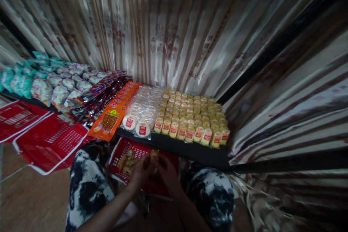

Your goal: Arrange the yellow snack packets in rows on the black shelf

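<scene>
Between my knees, my left hand (pixel 141 171) and my right hand (pixel 168 171) close their fingers on a small yellow wrapped snack (pixel 154 155), one from each side. It is held up over a red plastic basket (pixel 115 156). Inside the basket, to the left of my hands, lie several yellowish wrapped snacks (pixel 128 163). On the black shelf (pixel 187 151) just beyond, yellow snack packs (pixel 182 130) with red labels stand in tight rows. My fingertips are dim and partly blurred.
Left along the shelf come round white crackers in clear wrap (pixel 143 128), an orange snack bag (pixel 108 121), dark red packets (pixel 91 103), white bags (pixel 59 94) and teal bags (pixel 24 79). More red baskets (pixel 54 145) stand at left. Striped plastic sheeting (pixel 168 25) hangs behind.
</scene>
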A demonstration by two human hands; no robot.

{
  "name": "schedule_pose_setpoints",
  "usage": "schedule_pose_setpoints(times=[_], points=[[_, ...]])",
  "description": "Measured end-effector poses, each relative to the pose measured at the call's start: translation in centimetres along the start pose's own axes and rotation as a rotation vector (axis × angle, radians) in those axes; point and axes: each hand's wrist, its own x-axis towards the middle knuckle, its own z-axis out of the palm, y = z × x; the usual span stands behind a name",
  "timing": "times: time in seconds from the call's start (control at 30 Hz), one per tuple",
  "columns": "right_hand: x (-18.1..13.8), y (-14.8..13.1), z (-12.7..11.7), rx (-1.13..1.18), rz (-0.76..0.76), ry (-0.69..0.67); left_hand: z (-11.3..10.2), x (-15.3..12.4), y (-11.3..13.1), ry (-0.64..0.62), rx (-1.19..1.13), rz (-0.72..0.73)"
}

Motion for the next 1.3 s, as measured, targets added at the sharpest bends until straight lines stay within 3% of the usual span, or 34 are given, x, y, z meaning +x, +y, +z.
schedule_pose_setpoints(times=[0.23,0.33,0.47,0.6,0.8,1.17,1.3], points=[[-1.1,-3.8,-1.2,-0.082,-0.166,0.031,-0.2,-0.7,5.6,0.048,0.145,0.133],[-0.2,-5.3,-1.4,-0.04,-0.185,0.07,0.2,-0.1,7.4,0.106,0.197,0.163],[1.7,-6.6,-1.5,-0.03,-0.188,0.181,1.1,1.4,8.5,0.181,0.223,0.328],[3.3,-7.7,-1.2,-0.094,-0.177,0.306,1.9,2.4,8.4,0.25,0.264,0.427],[4.7,-8.3,0.3,-0.177,-0.22,0.283,1.6,2.6,7.7,0.36,0.4,0.414],[6.5,-6.3,1.6,-0.398,-0.336,0.301,1.0,4.0,5.8,0.253,0.519,0.489],[6.4,-5.7,1.6,-0.468,-0.363,0.332,1.0,4.3,4.8,0.272,0.547,0.566]])
